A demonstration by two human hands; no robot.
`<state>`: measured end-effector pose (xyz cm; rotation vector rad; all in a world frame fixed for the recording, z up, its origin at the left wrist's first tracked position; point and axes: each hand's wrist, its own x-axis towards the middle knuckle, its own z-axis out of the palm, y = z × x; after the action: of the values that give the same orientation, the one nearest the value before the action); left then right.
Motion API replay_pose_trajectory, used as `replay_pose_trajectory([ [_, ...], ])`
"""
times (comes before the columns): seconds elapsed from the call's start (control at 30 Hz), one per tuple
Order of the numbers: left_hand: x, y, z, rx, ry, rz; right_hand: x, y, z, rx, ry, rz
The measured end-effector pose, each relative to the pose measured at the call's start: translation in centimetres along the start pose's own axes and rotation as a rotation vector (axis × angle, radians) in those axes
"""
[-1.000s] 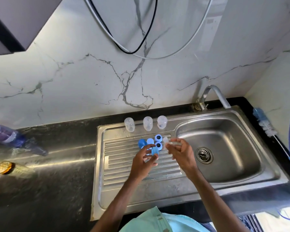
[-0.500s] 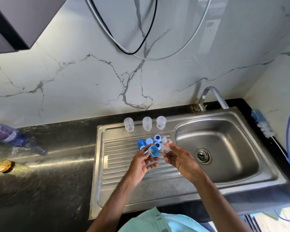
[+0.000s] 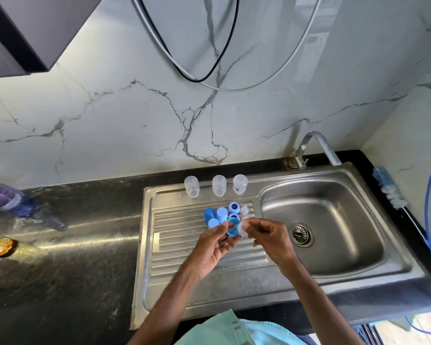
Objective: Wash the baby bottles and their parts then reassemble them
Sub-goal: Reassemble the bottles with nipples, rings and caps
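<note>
Gripping blue ring (image 3: 232, 228) in left hand (image 3: 210, 249) over drainboard (image 3: 182, 247) | pinching clear teat (image 3: 242, 229) in right hand (image 3: 270, 241), just beside ring | beyond: loose blue caps (image 3: 214, 216) on drainboard | farthest: three clear bottles (image 3: 218, 186) standing in a row

Bright, even light; glare streaks the glossy wall (image 3: 309, 58) and the dark counter (image 3: 85, 227). Wide-angle lens bends the edges; the counter's left end looks smeared.

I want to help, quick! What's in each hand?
Left hand: holds a blue ring.
Right hand: pinches a clear teat.
</note>
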<state>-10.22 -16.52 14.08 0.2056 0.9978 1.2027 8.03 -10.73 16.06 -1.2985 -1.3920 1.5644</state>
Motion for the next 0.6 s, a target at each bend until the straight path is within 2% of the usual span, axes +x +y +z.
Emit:
replay_pose_trajectory([
  [0.23, 0.0, -0.2, 0.6, -0.003, -0.033, 0.010, 0.2, 0.0, 0.2, -0.183, 0.068, -0.108],
  [0.37, -0.1, -0.3, 0.8, 0.075, -0.077, 0.011, 0.6, 0.1, 0.1, -0.254, 0.112, -0.159],
  [0.6, -0.4, 0.2, 2.0, 0.346, -0.164, 0.124, 0.9, 0.9, -0.4, -0.038, 0.164, -0.006],
])
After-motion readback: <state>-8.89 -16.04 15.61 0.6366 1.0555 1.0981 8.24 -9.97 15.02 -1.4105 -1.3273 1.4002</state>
